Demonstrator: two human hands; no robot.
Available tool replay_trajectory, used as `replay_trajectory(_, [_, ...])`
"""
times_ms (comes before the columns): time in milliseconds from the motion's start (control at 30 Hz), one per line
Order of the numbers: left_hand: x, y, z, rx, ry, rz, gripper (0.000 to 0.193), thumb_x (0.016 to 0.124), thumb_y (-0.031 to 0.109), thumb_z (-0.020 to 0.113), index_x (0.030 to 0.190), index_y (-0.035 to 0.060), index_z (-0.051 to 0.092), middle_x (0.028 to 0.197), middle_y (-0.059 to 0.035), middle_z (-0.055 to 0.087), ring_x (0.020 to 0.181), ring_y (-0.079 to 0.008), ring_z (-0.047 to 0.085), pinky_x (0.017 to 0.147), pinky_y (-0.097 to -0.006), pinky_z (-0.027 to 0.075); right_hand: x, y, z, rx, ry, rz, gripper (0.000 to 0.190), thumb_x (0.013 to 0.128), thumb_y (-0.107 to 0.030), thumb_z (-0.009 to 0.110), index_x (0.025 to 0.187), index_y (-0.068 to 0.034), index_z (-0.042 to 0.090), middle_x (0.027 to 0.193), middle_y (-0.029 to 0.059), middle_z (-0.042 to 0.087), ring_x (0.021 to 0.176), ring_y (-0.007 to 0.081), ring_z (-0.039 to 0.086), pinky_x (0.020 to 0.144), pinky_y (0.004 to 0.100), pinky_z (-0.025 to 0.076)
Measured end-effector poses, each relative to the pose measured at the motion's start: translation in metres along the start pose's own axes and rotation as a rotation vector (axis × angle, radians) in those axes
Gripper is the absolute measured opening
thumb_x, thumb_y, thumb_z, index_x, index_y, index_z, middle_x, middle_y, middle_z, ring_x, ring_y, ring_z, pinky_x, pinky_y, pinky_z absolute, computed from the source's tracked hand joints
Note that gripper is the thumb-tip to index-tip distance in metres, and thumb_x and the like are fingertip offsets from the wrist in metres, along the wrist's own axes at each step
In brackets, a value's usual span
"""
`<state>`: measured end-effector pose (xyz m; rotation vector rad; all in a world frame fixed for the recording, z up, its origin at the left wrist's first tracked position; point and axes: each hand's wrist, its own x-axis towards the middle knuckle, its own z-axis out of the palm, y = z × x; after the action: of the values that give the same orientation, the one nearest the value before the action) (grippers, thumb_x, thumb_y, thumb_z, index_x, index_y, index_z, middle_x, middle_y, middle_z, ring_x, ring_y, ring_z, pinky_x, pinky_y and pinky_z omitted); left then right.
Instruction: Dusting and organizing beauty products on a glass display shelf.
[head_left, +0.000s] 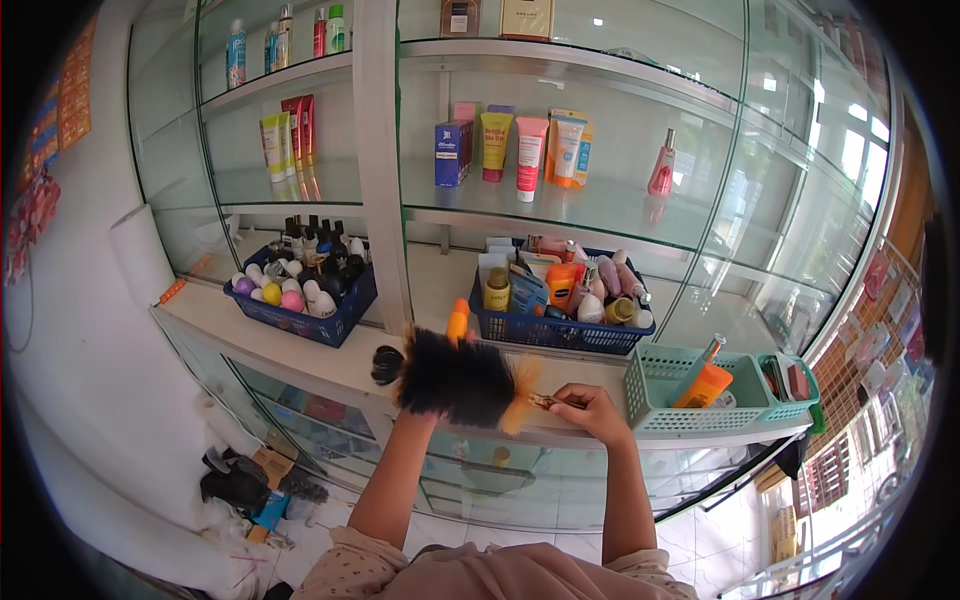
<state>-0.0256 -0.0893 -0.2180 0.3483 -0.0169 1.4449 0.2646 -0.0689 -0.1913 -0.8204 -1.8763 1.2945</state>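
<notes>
My right hand (592, 411) grips the thin handle of a feather duster (457, 379), whose black and orange feathers spread over the counter edge before me. Behind the feathers, my left hand (435, 414) is mostly hidden; an orange bottle (458, 321) stands up just past the duster, apparently in that hand. Beyond the duster, a dark blue basket (562, 334) holds lotions, roll-ons and tubes. To the left, another blue basket (300, 324) holds roll-ons and small dark-capped bottles. Right of my right hand, a mint green basket (694, 418) contains an orange bottle (703, 386) and a tilted spray bottle (697, 367).
Glass shelves above carry cosmetic tubes (531, 157), boxes (454, 154) and a pink spray bottle (662, 163). An upright metal frame post (379, 165) divides the cabinet. A smaller green basket (787, 405) sits at the right end. Cardboard and bags (236, 484) lie on the floor at left.
</notes>
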Motion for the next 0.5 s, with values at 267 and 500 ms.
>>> replay_trajectory(267, [0.002, -0.008, -0.011, 0.400, -0.037, 0.242, 0.047, 0.096, 0.039, 0.048, 0.131, 0.0074, 0.048, 0.124, -0.0092, 0.058, 0.113, -0.0258, 0.057, 0.095, -0.0414, 0.049, 0.000, 0.000, 0.000, 0.007, 0.077, 0.031, 0.017, 0.088, -0.017, 0.068, 0.090, -0.001, 0.063, 0.071, -0.0053, 0.054, 0.065, 0.0015, 0.043, 0.057, 0.0187, 0.035])
replay_trajectory(500, [0.000, 0.011, -0.032, -0.137, 0.043, -0.171, 0.039, 0.098, 0.035, 0.047, 0.124, 0.0062, 0.052, 0.108, -0.0105, 0.060, 0.095, -0.0200, 0.060, 0.071, -0.0276, 0.055, 0.003, 0.003, 0.001, 0.035, 0.101, 0.032, 0.014, 0.089, -0.014, 0.065, 0.090, -0.001, 0.061, 0.077, -0.0042, 0.058, 0.069, 0.0024, 0.048, 0.061, 0.0182, 0.038])
